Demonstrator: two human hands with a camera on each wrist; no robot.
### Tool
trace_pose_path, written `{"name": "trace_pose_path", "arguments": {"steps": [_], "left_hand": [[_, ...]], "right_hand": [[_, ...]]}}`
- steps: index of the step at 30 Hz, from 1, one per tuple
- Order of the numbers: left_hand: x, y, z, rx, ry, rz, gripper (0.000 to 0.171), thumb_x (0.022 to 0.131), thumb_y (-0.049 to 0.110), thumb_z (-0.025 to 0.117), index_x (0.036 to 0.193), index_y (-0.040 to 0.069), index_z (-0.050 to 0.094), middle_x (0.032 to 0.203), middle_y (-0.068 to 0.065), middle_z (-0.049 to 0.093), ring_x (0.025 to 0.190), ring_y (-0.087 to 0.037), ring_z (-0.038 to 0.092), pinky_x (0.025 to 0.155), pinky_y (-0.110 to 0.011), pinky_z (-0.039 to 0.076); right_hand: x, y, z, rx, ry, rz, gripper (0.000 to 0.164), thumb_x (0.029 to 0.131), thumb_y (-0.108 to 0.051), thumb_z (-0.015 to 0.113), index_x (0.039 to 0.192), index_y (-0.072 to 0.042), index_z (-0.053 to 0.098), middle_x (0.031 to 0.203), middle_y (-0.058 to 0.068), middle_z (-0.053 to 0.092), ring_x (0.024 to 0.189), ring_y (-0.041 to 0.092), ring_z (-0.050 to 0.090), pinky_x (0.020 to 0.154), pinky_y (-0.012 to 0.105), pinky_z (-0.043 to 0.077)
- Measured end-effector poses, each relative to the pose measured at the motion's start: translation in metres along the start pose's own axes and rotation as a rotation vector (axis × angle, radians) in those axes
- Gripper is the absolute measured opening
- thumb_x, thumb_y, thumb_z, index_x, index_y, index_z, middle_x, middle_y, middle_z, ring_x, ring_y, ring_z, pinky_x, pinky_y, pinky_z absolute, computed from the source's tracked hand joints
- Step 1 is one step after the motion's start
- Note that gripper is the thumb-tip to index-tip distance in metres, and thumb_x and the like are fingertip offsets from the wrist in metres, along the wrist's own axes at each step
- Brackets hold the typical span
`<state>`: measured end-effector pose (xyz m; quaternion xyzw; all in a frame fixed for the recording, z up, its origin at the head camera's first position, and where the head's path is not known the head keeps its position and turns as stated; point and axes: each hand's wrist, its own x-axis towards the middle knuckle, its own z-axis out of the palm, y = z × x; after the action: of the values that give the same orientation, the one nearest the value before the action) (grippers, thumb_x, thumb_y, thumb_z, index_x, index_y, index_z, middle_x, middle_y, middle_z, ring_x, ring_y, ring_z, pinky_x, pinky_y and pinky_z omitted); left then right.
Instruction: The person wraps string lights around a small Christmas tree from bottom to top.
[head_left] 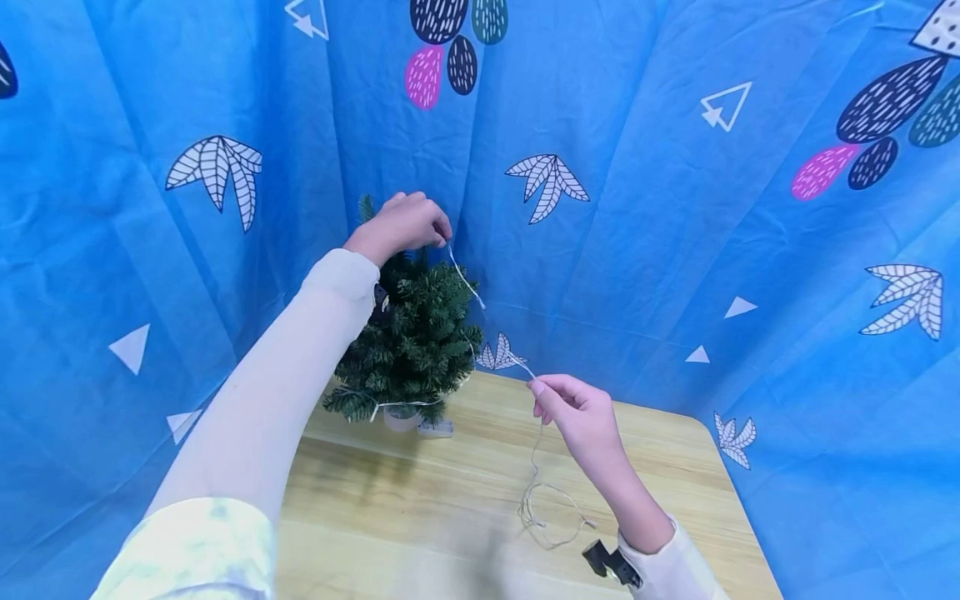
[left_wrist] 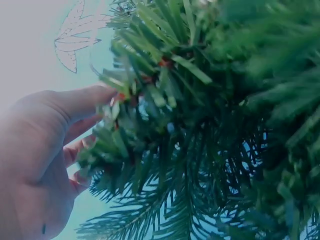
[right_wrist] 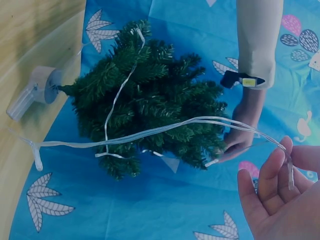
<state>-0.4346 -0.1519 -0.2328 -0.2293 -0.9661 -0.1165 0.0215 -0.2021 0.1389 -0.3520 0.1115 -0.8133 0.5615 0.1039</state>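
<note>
A small green artificial Christmas tree [head_left: 423, 333] stands on the table, with a strand of white string lights [head_left: 408, 405] around its lower branches. By the upper part of the tree, my left hand [head_left: 408, 223] pinches the light wire, and a short length slants down from its fingertips. Branches cover those fingertips in the left wrist view. Out to the right, my right hand [head_left: 581, 417] pinches the strand between thumb and fingers. In the right wrist view, several gathered wires [right_wrist: 165, 129] run from this hand across the front of the tree, a small bulb dangling at the fingers.
Loose wire [head_left: 551, 512] lies looped on the wooden table [head_left: 360, 508] below my right hand. Beside the tree's pale base [head_left: 401, 419] sits a small whitish box [head_left: 437, 428]. A blue patterned cloth [head_left: 637, 275] hangs behind and around the table.
</note>
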Motion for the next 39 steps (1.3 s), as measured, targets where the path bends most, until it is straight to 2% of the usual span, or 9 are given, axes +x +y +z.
{"name": "trace_pose_path", "arguments": {"steps": [5,8,12,17,20,25,32,36,39], "left_hand": [[-0.007,0.002,-0.004,-0.031,0.003,-0.023,0.031,0.104,0.028,0.059,0.133,0.022,0.066,0.136,-0.004,0.056,0.126,-0.029,0.041,0.113,-0.051,0.029],[-0.016,0.014,-0.007,-0.063,0.02,0.0,0.033,0.103,0.03,0.059,0.135,0.024,0.065,0.137,-0.003,0.056,0.124,-0.027,0.042,0.109,-0.05,0.034],[-0.035,0.042,-0.002,-0.191,0.056,0.123,0.029,0.1,0.032,0.064,0.129,0.025,0.069,0.132,0.001,0.062,0.119,-0.022,0.047,0.1,-0.045,0.041],[-0.059,0.076,0.018,-0.439,0.074,0.333,0.022,0.099,0.03,0.067,0.118,0.022,0.075,0.118,0.005,0.069,0.106,-0.017,0.05,0.09,-0.037,0.046],[-0.071,0.09,0.029,-0.518,0.07,0.43,0.02,0.098,0.029,0.069,0.114,0.021,0.076,0.113,0.007,0.071,0.099,-0.016,0.05,0.086,-0.036,0.047],[-0.083,0.104,0.046,-0.518,0.023,0.518,0.019,0.096,0.03,0.071,0.111,0.02,0.077,0.11,0.009,0.072,0.095,-0.015,0.051,0.083,-0.034,0.047],[-0.091,0.111,0.062,-0.436,-0.008,0.544,0.017,0.094,0.032,0.072,0.106,0.022,0.078,0.101,0.014,0.073,0.091,-0.019,0.051,0.079,-0.032,0.043],[-0.091,0.111,0.068,-0.423,-0.007,0.55,0.014,0.095,0.03,0.072,0.103,0.022,0.08,0.095,0.016,0.073,0.086,-0.018,0.049,0.075,-0.031,0.04],[-0.091,0.109,0.07,-0.38,0.012,0.578,0.014,0.094,0.03,0.072,0.102,0.022,0.08,0.092,0.016,0.073,0.081,-0.014,0.045,0.072,-0.03,0.036]], "right_hand": [[0.001,0.001,0.001,0.006,0.007,-0.005,0.018,0.097,-0.026,0.07,0.095,-0.009,0.076,0.073,0.004,0.067,0.066,0.017,0.061,0.057,0.027,0.046],[0.003,0.0,0.0,0.0,0.012,-0.007,0.018,0.097,-0.027,0.07,0.095,-0.01,0.076,0.073,0.004,0.067,0.066,0.017,0.061,0.058,0.028,0.047],[0.004,0.0,0.0,-0.01,0.016,-0.002,0.019,0.097,-0.029,0.07,0.095,-0.011,0.076,0.073,0.004,0.067,0.067,0.018,0.062,0.057,0.028,0.045],[0.006,0.0,0.0,-0.015,0.017,-0.007,0.02,0.097,-0.032,0.07,0.096,-0.012,0.076,0.074,0.006,0.067,0.067,0.019,0.062,0.058,0.029,0.045],[0.006,0.001,0.001,-0.014,0.013,-0.015,0.021,0.097,-0.032,0.069,0.097,-0.012,0.077,0.074,0.006,0.068,0.067,0.019,0.062,0.059,0.03,0.046],[0.007,0.001,0.0,-0.013,0.006,-0.028,0.021,0.097,-0.032,0.069,0.098,-0.013,0.077,0.075,0.006,0.068,0.068,0.019,0.062,0.058,0.028,0.045],[0.008,-0.002,-0.001,-0.008,0.015,-0.038,0.02,0.097,-0.031,0.07,0.096,-0.012,0.076,0.075,0.005,0.068,0.069,0.019,0.061,0.058,0.028,0.044],[0.008,-0.003,-0.002,-0.003,0.022,-0.029,0.021,0.097,-0.031,0.07,0.097,-0.012,0.076,0.076,0.005,0.068,0.069,0.019,0.062,0.062,0.028,0.047],[0.009,-0.005,-0.003,0.0,0.024,-0.025,0.021,0.097,-0.032,0.07,0.098,-0.012,0.076,0.077,0.005,0.068,0.07,0.02,0.063,0.065,0.028,0.05]]}}
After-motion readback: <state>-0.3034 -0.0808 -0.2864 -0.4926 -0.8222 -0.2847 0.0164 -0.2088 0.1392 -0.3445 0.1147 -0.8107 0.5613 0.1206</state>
